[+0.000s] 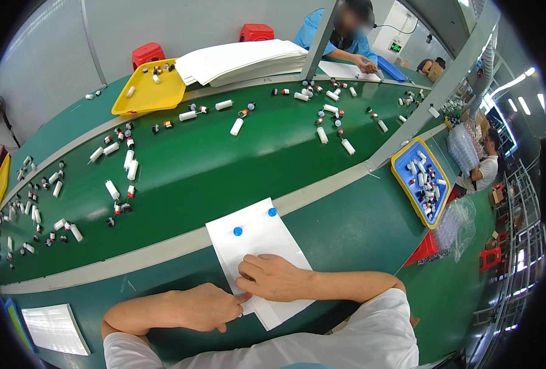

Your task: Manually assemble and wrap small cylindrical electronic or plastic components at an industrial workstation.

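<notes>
A stack of white paper sheets [257, 246] lies at a slant on the green bench in front of me. Two small blue round caps [238, 231] sit on its far half. My right hand [274, 278] rests on the sheets with its fingers curled inward; what is under them, if anything, is hidden. Close by, at the near left edge of the paper, my left hand [204, 307] is closed, thumb and forefinger together. Whatever it holds is too small or too covered to name. The fingertips of both hands nearly meet.
Beyond a pale rail runs a green conveyor belt [180, 147] strewn with small white cylinders and black-and-red parts. A blue tray with a yellow rim [396, 161] holds similar parts at right. Farther off are a yellow tray [122, 106], stacked white sheets [242, 58] and a seated person [343, 43].
</notes>
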{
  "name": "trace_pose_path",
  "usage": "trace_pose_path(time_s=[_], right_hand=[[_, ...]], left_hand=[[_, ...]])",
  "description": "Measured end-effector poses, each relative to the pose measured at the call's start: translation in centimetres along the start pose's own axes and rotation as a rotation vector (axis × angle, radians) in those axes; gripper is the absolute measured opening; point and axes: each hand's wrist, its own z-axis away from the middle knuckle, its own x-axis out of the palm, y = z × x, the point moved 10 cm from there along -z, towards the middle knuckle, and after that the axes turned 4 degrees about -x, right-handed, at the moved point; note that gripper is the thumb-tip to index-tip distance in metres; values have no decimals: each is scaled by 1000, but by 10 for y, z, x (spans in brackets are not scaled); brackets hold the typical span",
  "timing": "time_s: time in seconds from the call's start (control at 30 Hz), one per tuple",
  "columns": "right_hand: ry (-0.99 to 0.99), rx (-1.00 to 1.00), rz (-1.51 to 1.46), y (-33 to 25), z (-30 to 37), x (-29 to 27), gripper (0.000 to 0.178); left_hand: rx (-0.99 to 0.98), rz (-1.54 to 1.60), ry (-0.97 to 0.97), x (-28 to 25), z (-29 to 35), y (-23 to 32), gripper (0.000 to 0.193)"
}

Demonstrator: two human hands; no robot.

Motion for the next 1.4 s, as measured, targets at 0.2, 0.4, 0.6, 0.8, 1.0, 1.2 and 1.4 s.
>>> trace_pose_path(time_s=[0.2, 0.4, 0.6, 0.8, 1.0, 1.2, 1.4], right_hand=[[482, 130, 42, 92, -7, -70, 22], [1150, 1092, -472, 353, 153, -107, 22], [1449, 1193, -444, 394, 250, -133, 44], [830, 1299, 388, 386, 247, -143, 108], [811, 938, -93, 302, 138, -137, 99], [731, 511, -789, 136, 14, -139, 96], [795, 340, -835, 99, -1, -147, 100]], left_hand=[[-8, -13, 42, -6, -4, -2, 23], [-17, 23, 34, -2, -8, -3, 23], [-20, -20, -12, 3, -18, -9, 32], [8, -14, 22, -4, -22, -2, 30], [-116, -34, 444, -66, -21, -8, 22], [-235, 31, 1533, -155, 80, -38, 48], [14, 552, 1309, -155, 58, -54, 33]])
